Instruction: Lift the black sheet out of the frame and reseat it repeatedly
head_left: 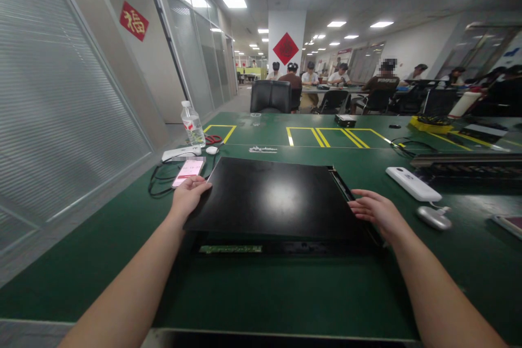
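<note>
A flat black screen panel (261, 196) with a glossy light reflection lies in front of me, its near edge raised above a black frame (310, 248). Along the frame's near side a green circuit board strip (230, 249) shows. My left hand (188, 196) is closed on the panel's left edge, thumb on top and the fingers partly hidden. My right hand (377, 212) is at the right side, fingers stretched out and slightly apart. Its fingertips touch the right rail of the frame, beside the panel's edge.
Left on the green table (101, 277) are a phone (188, 172), cables, a water bottle (192, 125) and red scissors (213, 139). A white power bank (412, 184) and a silver mouse-shaped device (434, 218) lie right. Long black parts (468, 171) lie beyond. People sit farther back.
</note>
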